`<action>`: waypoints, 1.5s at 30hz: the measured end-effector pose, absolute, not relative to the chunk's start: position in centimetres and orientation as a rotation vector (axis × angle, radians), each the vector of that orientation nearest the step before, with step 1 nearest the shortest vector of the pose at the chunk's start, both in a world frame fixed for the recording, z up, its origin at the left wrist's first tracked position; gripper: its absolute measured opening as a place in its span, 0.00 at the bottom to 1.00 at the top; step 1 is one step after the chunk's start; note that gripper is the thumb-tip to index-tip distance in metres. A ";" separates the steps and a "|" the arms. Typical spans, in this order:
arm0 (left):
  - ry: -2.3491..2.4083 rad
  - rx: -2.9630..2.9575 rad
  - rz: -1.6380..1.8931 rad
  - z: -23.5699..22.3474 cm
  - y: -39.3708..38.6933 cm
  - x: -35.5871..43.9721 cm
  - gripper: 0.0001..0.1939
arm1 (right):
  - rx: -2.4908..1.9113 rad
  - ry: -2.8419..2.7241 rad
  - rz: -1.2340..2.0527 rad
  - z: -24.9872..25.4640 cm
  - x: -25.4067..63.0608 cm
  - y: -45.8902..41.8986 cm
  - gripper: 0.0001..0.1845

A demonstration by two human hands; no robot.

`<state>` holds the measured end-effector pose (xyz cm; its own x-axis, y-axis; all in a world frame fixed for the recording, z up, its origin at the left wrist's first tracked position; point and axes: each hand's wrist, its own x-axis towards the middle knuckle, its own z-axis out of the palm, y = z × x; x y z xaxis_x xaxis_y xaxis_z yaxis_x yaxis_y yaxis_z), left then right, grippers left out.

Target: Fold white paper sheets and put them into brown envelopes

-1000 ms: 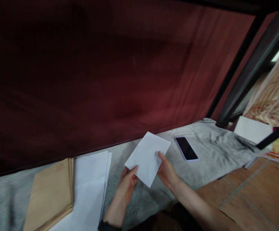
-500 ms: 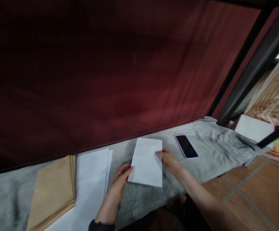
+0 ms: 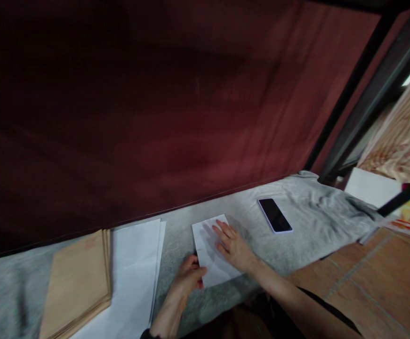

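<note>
A small white sheet of paper (image 3: 208, 249), which looks folded, lies tilted on the grey cloth in front of me. My left hand (image 3: 189, 277) pinches its lower left edge, thumb on top and fingers underneath. Across the upper face of the paper, my right hand (image 3: 233, 247) rests with fingers spread, pressing on it and gripping nothing. Left of my hands are large white sheets (image 3: 134, 268), partly covered by a stack of brown envelopes (image 3: 79, 278).
A phone (image 3: 274, 215) with a dark screen lies right of my hands. Grey cloth (image 3: 310, 212) covers the narrow surface, backed by a dark red panel (image 3: 190, 117). Black metal bars (image 3: 349, 94) stand at the right, beyond them a white board (image 3: 372, 188) and brown floor tiles (image 3: 363, 278).
The paper has turned counter-clockwise and come down flatter on the cloth. My right hand has let go of its right edge and moved left onto its face. My left hand still grips it.
</note>
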<state>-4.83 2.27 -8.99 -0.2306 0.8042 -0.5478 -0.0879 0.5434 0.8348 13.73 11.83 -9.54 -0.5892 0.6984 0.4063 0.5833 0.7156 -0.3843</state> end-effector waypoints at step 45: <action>2.267 2.257 0.312 -10.2 3.9 -2.2 0.32 | -0.991 -2.872 0.865 -7.7 19.7 10.3 0.57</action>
<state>-2.19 3.94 -10.24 -0.0126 0.9823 0.1870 0.9963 -0.0036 0.0857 19.67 10.31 -7.66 -0.8029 0.5659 -0.1875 0.5753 0.6531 -0.4924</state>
